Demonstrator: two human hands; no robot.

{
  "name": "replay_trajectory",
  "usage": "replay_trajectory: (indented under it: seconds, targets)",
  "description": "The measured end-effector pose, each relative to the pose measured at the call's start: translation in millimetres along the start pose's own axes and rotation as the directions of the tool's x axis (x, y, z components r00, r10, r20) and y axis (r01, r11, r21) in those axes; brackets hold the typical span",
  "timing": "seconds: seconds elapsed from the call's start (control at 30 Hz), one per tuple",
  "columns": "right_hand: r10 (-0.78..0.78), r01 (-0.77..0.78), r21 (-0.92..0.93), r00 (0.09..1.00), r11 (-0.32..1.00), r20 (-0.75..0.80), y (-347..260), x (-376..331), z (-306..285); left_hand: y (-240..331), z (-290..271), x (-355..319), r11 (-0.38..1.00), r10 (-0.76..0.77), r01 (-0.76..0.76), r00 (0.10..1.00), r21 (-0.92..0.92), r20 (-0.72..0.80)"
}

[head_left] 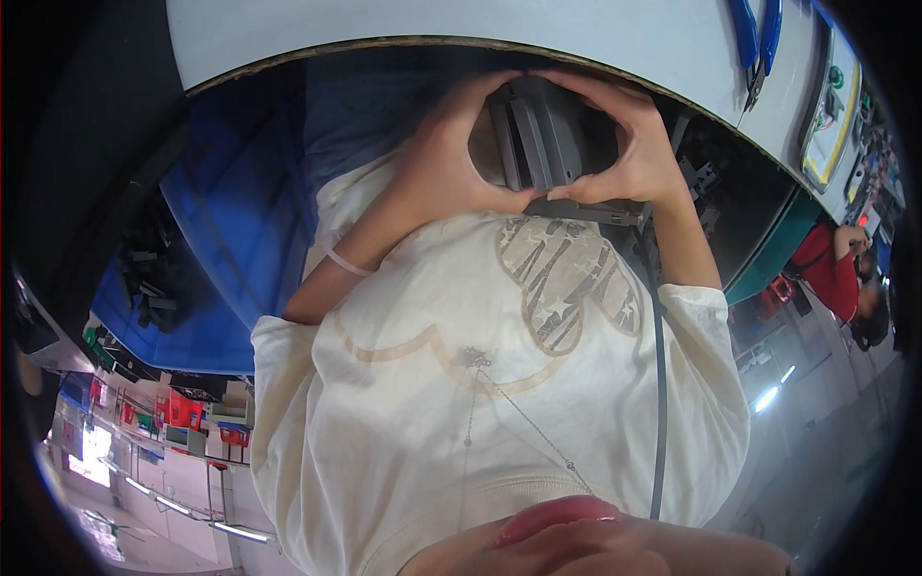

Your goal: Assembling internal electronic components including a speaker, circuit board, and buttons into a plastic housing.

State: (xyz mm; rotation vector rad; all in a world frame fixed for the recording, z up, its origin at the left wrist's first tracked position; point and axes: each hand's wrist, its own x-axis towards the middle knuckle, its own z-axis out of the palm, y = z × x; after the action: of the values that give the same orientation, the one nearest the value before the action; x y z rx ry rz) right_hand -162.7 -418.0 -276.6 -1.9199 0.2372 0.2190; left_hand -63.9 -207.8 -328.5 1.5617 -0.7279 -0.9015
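A dark grey plastic casing [544, 130], boxy and with a long slot along one side, is held up between my two hands, just below the edge of the white table [432, 19]. My left hand [449, 144] curves round its left side, thumb at the lower end and fingers at the upper end. Mirroring it, my right hand [639, 139] grips from the right, with its thumb tip close to the left one. The fingertips at the top are partly hidden under the table's edge. Palms stand away from the casing's sides.
Blue-handled cutting pliers [756, 48] lie on the table at the upper right. To my left is a blue bin [240, 211] by dark parts [149, 288]. A green crate [773, 245] with metal pieces stands at right. A person in red [831, 274] sits farther off.
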Motion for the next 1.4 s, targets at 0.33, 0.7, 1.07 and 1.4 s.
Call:
replay_trajectory:
  seconds: [0.33,0.7,1.07,1.4]
  targets:
    - [-0.068,0.057,-0.216,0.997,0.975,-0.042,-10,-4,5,5,0,0,0.997,-0.018,0.017,1.0,0.072,0.009]
    - [0.127,-0.126,-0.032,0.992,0.991,0.025,-1,-12,-2,-3,7,-3,0.997,-0.002,0.001,1.0,-0.082,-0.011]
    - [0.084,-0.065,0.11,0.978,0.992,-0.188,-3,-20,6,-6,4,3,0.977,0.026,-0.021,0.999,-0.212,0.021]
    - [0.024,-0.05,-0.098,0.967,0.994,-0.254,-19,-34,-2,-1,-4,3,0.852,-0.006,0.04,0.998,-0.522,0.068]
